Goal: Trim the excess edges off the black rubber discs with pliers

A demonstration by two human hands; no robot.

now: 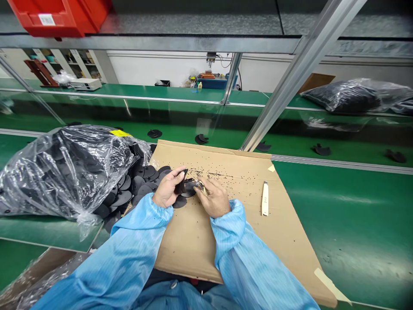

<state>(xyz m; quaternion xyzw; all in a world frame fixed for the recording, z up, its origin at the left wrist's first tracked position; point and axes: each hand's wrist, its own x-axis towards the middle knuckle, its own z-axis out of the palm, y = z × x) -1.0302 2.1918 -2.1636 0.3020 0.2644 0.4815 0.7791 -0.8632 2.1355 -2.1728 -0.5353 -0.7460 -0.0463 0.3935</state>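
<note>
My left hand grips a dark, thin black plastic piece between thumb and fingers, its broad face tilted up. Close on its right, my right hand is closed around small pliers with metal jaws and pale handles. The jaws point toward the black piece; whether they touch it I cannot tell. Below both hands lie loose black discs on a cardboard sheet. Tiny black scraps are scattered beyond my right hand. A heap of black discs sits left of my left hand.
A clear plastic bag full of black discs bulges at left. A pale-handled blade lies on the cardboard's right. Black parts sit spaced along the green belt behind. A metal post slants across, and a red bin stands overhead.
</note>
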